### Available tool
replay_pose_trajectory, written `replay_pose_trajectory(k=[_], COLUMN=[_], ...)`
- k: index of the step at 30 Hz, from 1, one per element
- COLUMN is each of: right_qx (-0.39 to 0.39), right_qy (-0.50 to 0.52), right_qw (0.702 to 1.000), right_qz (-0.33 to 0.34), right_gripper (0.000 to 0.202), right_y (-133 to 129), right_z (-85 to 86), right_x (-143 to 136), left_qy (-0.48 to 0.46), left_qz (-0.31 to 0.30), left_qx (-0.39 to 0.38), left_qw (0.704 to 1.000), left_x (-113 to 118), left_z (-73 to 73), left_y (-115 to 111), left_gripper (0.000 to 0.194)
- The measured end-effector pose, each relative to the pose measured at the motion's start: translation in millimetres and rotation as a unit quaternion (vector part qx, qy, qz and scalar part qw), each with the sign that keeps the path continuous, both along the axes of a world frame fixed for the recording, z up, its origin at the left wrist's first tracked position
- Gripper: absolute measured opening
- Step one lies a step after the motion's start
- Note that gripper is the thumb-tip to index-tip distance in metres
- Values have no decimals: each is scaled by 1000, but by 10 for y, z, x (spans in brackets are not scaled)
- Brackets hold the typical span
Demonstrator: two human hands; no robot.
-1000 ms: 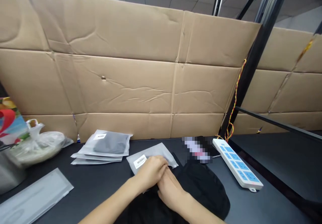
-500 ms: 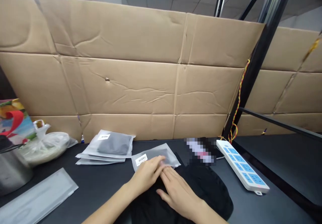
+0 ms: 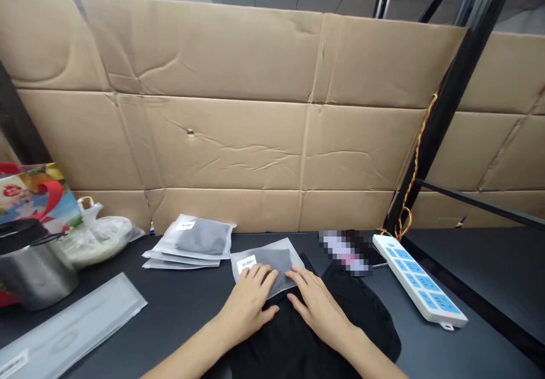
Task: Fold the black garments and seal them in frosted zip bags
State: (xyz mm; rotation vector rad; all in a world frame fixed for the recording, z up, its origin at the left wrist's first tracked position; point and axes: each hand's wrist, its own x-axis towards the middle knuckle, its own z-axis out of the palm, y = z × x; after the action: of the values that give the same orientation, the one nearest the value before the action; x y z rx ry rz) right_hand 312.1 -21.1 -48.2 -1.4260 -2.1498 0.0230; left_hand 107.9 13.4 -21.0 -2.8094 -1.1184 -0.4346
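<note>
A frosted plastic bag (image 3: 283,257) with a barcode label lies flat ahead of me, something dark inside it. My left hand (image 3: 250,298) rests on its near left part, fingers stretched and apart. On the near right edge of the bag lie the fingertips of my right hand (image 3: 317,305), also open, with the thumb held away. Black fabric (image 3: 293,342) spreads beneath both hands and out to the right. The bag's near edge is partly covered by my fingers.
Several similar bags (image 3: 198,240) are stacked at the back left. A long plastic packet (image 3: 80,328), a metal pot (image 3: 38,274) and a tied plastic bag (image 3: 102,234) stand or lie further left. A power strip (image 3: 419,282) is right; cardboard (image 3: 230,140) walls the back.
My hands have moved apart; before, their fingers met over the near edge of the bag. Now they lie spread on it. The whole view has shifted slightly.
</note>
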Motion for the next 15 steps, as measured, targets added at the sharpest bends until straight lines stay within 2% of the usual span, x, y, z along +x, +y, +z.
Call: replay_pose_trajectory(k=[2, 6, 10, 15], right_qx=[-12, 19, 45, 71], right_qy=[15, -5, -55, -46], right_qw=[1000, 999, 996, 994], right_qz=[-17, -41, -59, -70], right_gripper=[40, 45, 12, 8], right_y=[38, 111, 174, 185], right_z=[-35, -4, 53, 111], right_x=[19, 53, -7, -68], left_qy=[14, 52, 56, 38], left_qz=[2, -12, -10, -7], left_qx=[17, 44, 62, 68], left_qw=[1000, 998, 996, 997], left_x=[33, 42, 61, 85], left_z=[-26, -86, -88, -28], left_y=[30, 107, 147, 165], left_gripper=[50, 31, 31, 28])
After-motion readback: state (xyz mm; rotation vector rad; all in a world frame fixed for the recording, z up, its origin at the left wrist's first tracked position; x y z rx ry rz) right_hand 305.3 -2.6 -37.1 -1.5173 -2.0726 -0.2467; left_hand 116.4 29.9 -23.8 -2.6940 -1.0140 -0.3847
